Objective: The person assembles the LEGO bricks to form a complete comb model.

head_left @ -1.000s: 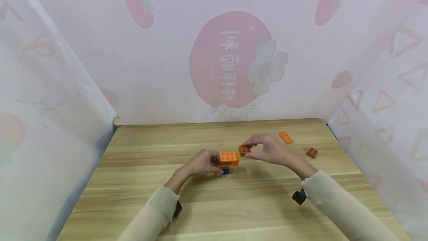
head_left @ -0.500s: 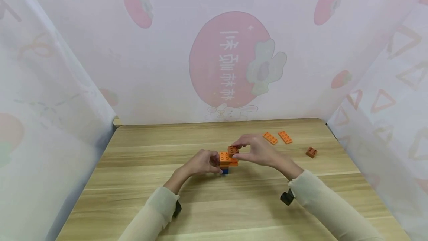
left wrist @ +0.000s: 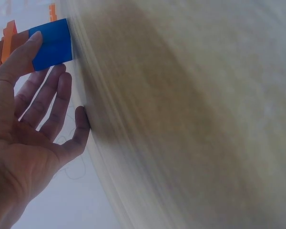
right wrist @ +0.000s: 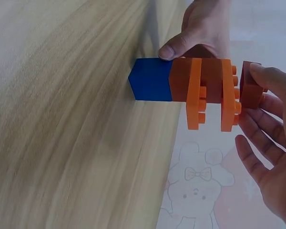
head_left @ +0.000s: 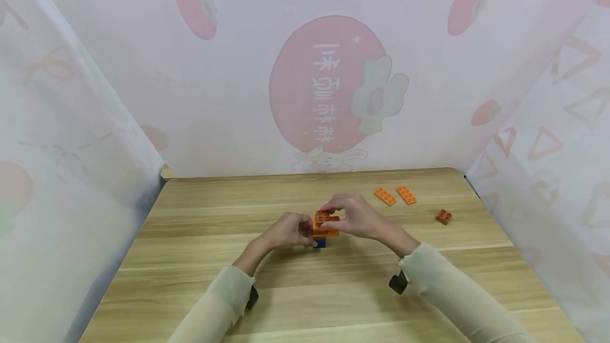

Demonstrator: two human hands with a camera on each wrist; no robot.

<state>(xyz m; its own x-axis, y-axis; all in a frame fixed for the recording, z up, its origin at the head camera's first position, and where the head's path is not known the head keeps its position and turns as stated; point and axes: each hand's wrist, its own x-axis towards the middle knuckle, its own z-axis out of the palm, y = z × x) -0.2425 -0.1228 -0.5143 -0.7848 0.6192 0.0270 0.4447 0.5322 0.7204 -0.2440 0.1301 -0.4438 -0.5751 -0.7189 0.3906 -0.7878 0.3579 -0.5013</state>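
A stack of toy building bricks stands on the wooden table, with a blue brick (right wrist: 152, 78) at its base. Above that come a brown brick (right wrist: 180, 78), an orange plate (right wrist: 194, 102), another brown brick (right wrist: 211, 78) and a top orange plate (right wrist: 227, 95). Both plates jut out to the right. My left hand (head_left: 286, 231) steadies the stack, thumb on the blue brick's side and fingers behind it. Between thumb and fingers, my right hand (head_left: 357, 218) pinches a loose brown brick (right wrist: 250, 93). It sits close over the studs of the top plate, at the left end.
Two orange plates (head_left: 385, 196) (head_left: 406, 195) lie side by side at the back right of the table (head_left: 214, 200). Farther right rests a single brown brick (head_left: 443, 217). Printed white curtains (head_left: 238, 120) enclose the table at the back and sides.
My right hand has carried the brown brick leftward, from beside the stack to over its top plate. One loose orange plate has come out from behind that hand. The left hand stays put.
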